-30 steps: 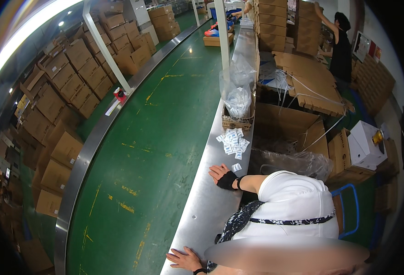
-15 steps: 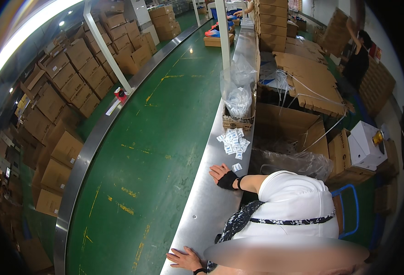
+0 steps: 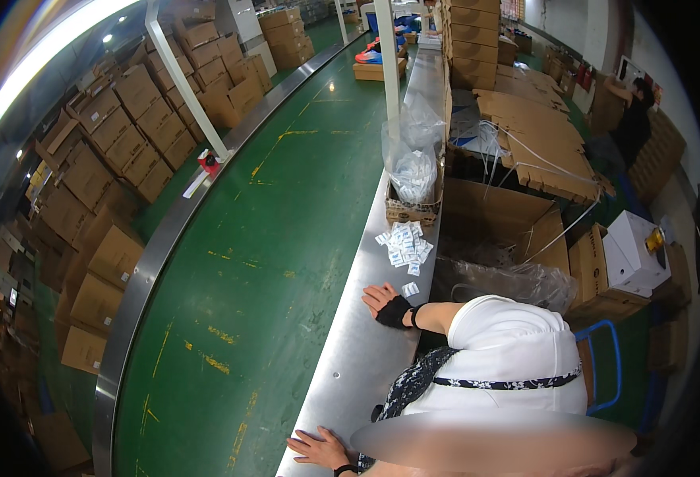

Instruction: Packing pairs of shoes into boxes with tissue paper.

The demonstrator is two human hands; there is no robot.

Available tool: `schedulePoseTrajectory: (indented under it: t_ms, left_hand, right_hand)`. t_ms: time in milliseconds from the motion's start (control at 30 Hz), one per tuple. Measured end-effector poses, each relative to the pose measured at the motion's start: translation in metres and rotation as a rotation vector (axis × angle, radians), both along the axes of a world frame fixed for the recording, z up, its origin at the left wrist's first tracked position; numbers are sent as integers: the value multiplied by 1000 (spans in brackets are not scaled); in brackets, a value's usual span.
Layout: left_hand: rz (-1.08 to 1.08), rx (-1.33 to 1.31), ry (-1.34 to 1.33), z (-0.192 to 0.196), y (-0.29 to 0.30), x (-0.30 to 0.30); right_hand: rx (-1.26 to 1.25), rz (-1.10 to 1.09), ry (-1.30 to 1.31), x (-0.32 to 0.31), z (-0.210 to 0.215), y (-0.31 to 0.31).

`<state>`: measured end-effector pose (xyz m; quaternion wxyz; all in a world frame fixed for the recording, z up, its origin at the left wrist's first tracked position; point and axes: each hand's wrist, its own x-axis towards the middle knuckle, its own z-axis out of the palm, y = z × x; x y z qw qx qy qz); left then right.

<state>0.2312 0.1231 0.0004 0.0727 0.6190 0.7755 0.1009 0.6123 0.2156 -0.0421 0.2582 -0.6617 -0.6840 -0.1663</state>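
My right hand [image 3: 387, 305], in a black fingerless glove, rests flat on the metal ledge [image 3: 338, 350] beside the green conveyor belt [image 3: 239, 278]. Its fingers are spread and hold nothing. Just beyond it lies a single small white-and-blue sachet [image 3: 410, 289]. A loose heap of such sachets [image 3: 406, 245] sits farther along, in front of a cardboard box [image 3: 412, 215] holding a clear plastic bag [image 3: 413, 175] full of them. Down at the lower edge, my left hand [image 3: 320, 449] lies palm-down on the same ledge, fingers apart, with nothing in it.
Stacked cartons [image 3: 112, 135] line the belt's far side. A white post [image 3: 387, 63] rises by the ledge; beyond it, bright shoes [image 3: 370, 57] sit on a carton. At right are an open carton [image 3: 509, 219], flattened cardboard [image 3: 533, 139], a blue trolley handle [image 3: 616, 366] and a co-worker [image 3: 634, 119].
Both my hands stay where they were on the ledge. The co-worker at far right has shifted right, and the raised cardboard there is lower. An arm at the belt's far end is gone from sight.
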Motion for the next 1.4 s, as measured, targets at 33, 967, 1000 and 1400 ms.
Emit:
schedulePoseTrajectory:
  t_ms: [33, 967, 1000, 1400]
  left_hand:
    - [2, 1, -8, 0, 0, 0]
    - [-8, -11, 12, -1, 0, 0]
    - [-9, -6, 14, -2, 1, 0]
    - [0, -25, 8, -4, 1, 0]
  right_hand:
    - [-1, 2, 0, -1, 0, 0]
    - [-42, -2, 20, 3, -5, 1]
    - [-36, -3, 20, 3, -5, 1]
    - [-33, -8, 32, 2, -5, 1]
